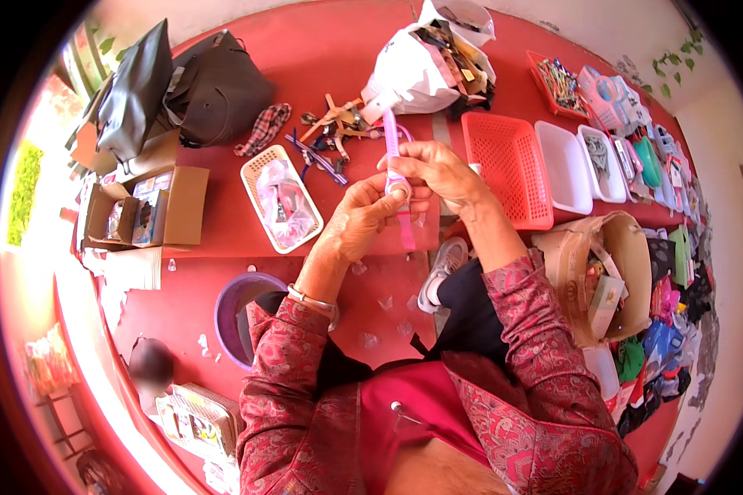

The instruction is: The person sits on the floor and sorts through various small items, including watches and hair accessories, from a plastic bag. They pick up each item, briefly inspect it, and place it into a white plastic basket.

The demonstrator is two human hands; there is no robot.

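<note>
A wristwatch [391, 142] with a pale pink-purple strap is held up in front of me, its strap running upright. My left hand [362, 213] grips it from the left, thumb pressed near the watch face. From the right, my right hand [447, 175] pinches the strap just above the face. The lower strap end [406, 233] hangs below my fingers. Beyond my hands lies a loose pile of watches and straps [338, 124], brown, dark and blue. A cream basket [250, 183] to the left holds things in clear pinkish plastic.
A red basket [504, 165] and white trays [563, 169] stand to the right, near an open cardboard box [563, 276]. At the far side sits a stuffed white bag [400, 70]. Black bags [215, 91] and another carton [186, 206] are left; a purple tub [227, 318] stands lower.
</note>
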